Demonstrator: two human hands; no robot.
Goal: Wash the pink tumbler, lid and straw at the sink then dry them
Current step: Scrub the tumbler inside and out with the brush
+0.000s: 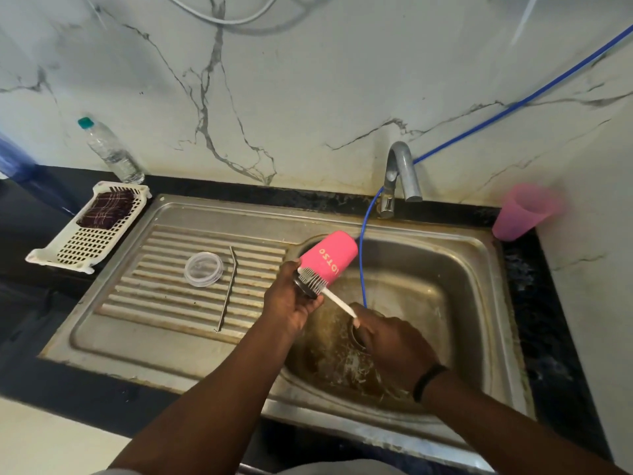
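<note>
My left hand (293,305) grips the pink tumbler (329,257) near its dark rim, holding it tilted over the sink basin (428,279) with its base pointing away. My right hand (390,344) holds the white handle of a bottle brush (317,281), whose bristles lie at the tumbler's mouth. The clear round lid (203,269) and the thin metal straw (227,289) lie side by side on the ribbed drainboard (164,303), left of both hands.
The tap (400,176) stands behind the basin, with a blue hose (362,255) hanging into it. A pink plastic cup (524,210) sits at the back right. A white basket holding a dark checked cloth (109,209) and a water bottle (111,150) are at the back left.
</note>
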